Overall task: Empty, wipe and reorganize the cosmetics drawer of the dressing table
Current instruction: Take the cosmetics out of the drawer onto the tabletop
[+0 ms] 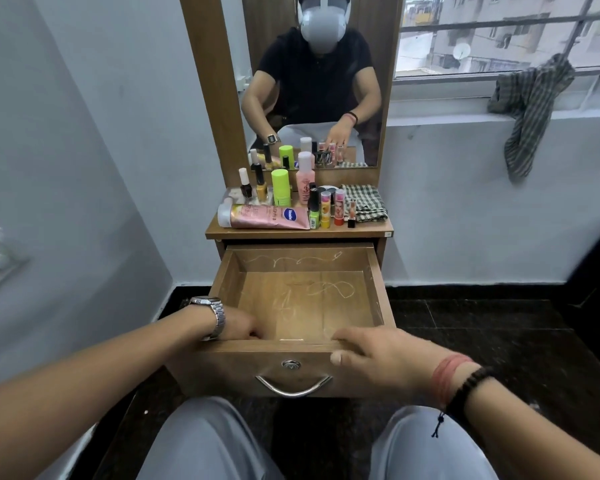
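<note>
Nearest the camera: two knees in light grey trousers (201,445), seen at bottom of frame over dark floor (499,341). Both forearms are extended forward to the drawer (302,303), which is pulled fully out of the dressing table (298,233) with its interior bare; pale scribble marks are seen on its base and back wall.

Left hand (241,325): wrist with metal watch (210,315) is angled inward, hand is placed at the drawer's near-left corner, fingers curled down over the front edge into the drawer. Fingertips are hidden by the edge; nothing is seen held apart from the edge itself.

Right hand (371,355): laid palm-down on the front panel's top edge at the right side, fingers hooked over the rim, thumb pressed against the panel's outer face. Red thread and black bead bracelet (465,386) are worn at the wrist.

Lock and curved metal handle (293,384) are seen on the front panel, untouched.

Cosmetics are grouped on the surface above: pink Vaseline tube (267,216) lying flat at front, green stick (280,192), pink bottle (305,181), nail polish bottles (246,183), lip balms (326,209) upright. Folded checked cloth (364,202) lies to their right. Second checked cloth (530,109) is draped over the window sill. Mirror (312,81) sits behind the cosmetics.
</note>
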